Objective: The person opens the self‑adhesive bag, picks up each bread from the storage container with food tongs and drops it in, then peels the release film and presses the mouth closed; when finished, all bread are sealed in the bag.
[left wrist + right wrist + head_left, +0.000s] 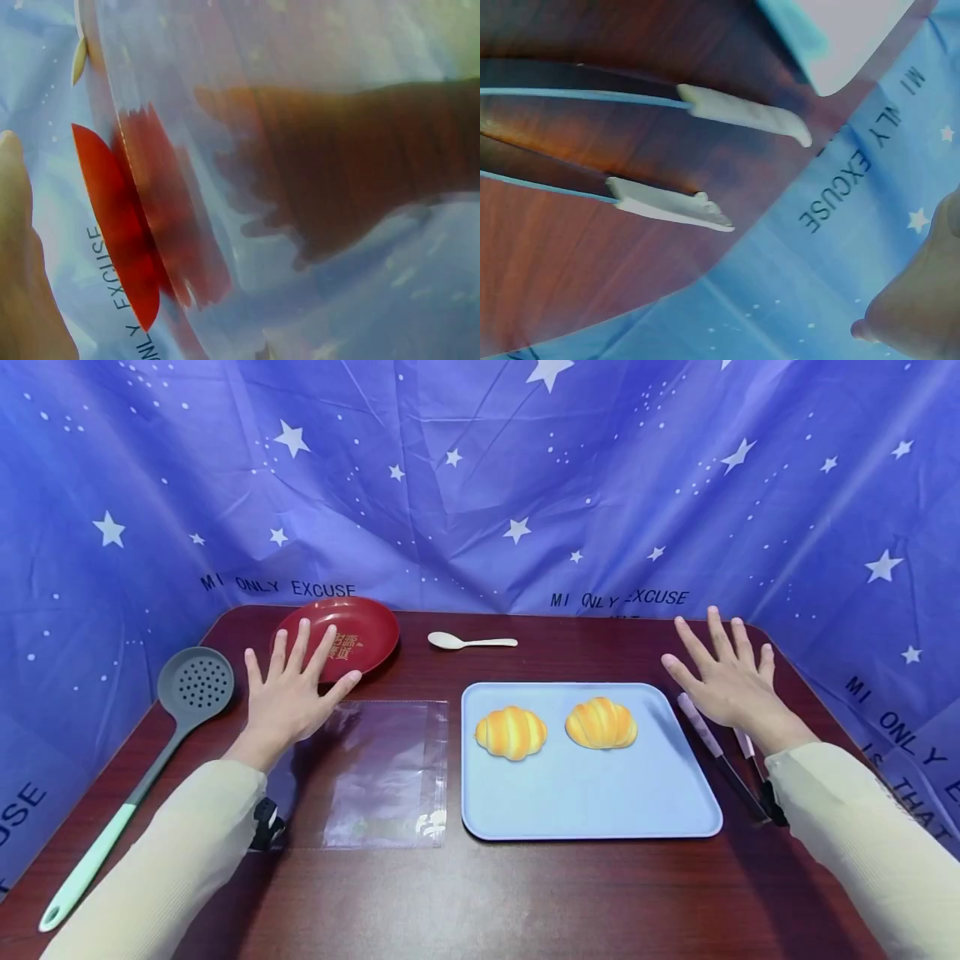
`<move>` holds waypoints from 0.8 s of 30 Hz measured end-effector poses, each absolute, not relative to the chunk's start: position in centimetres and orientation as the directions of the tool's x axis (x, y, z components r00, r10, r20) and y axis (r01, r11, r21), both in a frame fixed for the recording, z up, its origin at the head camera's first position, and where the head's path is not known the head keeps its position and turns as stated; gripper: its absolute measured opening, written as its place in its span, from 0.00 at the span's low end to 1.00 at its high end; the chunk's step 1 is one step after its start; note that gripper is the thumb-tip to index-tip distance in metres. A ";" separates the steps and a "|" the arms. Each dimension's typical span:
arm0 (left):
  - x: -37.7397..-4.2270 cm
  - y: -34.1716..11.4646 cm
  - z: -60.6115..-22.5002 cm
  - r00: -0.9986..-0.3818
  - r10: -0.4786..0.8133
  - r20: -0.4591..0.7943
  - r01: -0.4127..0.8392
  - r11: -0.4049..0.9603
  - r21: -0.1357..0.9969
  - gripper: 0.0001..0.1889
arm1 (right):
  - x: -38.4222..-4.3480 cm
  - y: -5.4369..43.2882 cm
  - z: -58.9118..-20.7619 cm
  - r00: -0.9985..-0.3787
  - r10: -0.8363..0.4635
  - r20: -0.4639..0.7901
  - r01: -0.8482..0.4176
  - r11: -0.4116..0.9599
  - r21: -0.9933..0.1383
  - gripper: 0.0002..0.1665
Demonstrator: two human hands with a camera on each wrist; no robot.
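Observation:
My left hand [287,697] is held with fingers spread, overlapping the near edge of a red plate [367,643] with gold characters. Below and right of that hand a clear plastic bag [386,777] lies flat; the hand's reflection shows across it in the left wrist view. My right hand [727,685], fingers also spread, holds nothing. It is over a pair of tongs [699,724] with pale tips and dark arms, partly hidden by the wrist. Between the hands, two croissants [512,732] [602,723] sit on a light blue tray [585,810].
A grey slotted skimmer [197,683] with a mint handle lies along the left side. At the back of the dark wooden table [450,902] is a small cream spoon [472,642]. Blue star-patterned cloth [480,485] hangs behind and at both sides.

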State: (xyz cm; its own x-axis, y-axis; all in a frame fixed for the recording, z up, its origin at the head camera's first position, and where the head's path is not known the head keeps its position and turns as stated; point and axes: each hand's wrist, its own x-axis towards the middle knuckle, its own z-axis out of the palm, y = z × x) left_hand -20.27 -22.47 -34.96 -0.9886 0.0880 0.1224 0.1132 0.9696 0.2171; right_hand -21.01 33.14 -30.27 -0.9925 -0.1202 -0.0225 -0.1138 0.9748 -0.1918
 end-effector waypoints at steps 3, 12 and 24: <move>-20.2 -22.3 -34.6 -0.985 0.102 0.137 0.131 0.966 0.222 0.45 | -21.0 32.4 -29.8 -0.990 -0.138 0.000 -0.136 0.973 -0.185 0.45; -19.1 -21.7 -33.8 -0.978 0.137 0.158 0.169 0.962 0.212 0.45 | -20.4 28.6 -28.9 -0.973 -0.191 0.131 -0.213 0.960 -0.184 0.44; -16.9 -21.1 -34.2 -0.935 0.274 0.227 0.315 0.934 0.170 0.47 | -18.6 23.1 -28.0 -0.868 -0.313 0.386 -0.413 0.886 -0.211 0.35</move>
State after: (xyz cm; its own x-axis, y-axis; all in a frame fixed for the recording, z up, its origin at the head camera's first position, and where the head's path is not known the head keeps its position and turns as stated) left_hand -16.87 -21.10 -34.17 -0.9345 0.2742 0.2268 0.3153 0.9336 0.1704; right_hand -18.59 23.06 -28.03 -0.8677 -0.3129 0.3863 -0.4134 0.8857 -0.2111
